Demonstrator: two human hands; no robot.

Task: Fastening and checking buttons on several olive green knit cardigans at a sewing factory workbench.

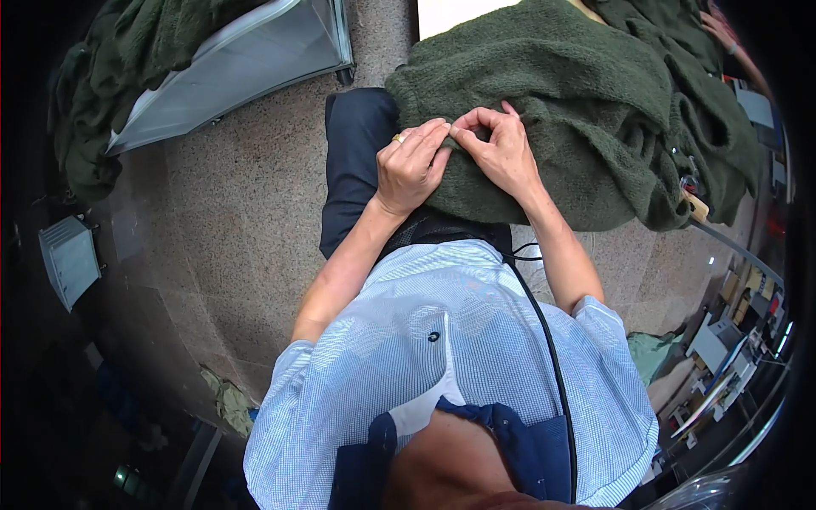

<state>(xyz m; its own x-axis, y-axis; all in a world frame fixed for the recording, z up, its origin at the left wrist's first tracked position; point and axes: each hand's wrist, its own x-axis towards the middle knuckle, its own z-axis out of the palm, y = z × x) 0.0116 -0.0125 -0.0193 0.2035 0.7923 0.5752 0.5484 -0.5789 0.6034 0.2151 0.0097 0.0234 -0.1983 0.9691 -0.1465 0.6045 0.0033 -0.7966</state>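
Note:
A dark green knit garment (578, 76) lies bunched across my lap and the table. My left hand (410, 167), with a ring on one finger, is closed at the garment's near left part, the knit between its thumb and fingers. My right hand (500, 151) meets it at the fingertips. Its thumb and index finger are pinched together, and whatever sits between them is too small to make out. The other right fingers curl above the knit.
A pale table top (459, 13) shows behind the garment. At upper left, a grey metal cart (246, 76) carries more green knitwear. A grey bin (71, 259) stands at far left. Another person's hand (721, 32) is at upper right. A black cord (544, 319) hangs down my front.

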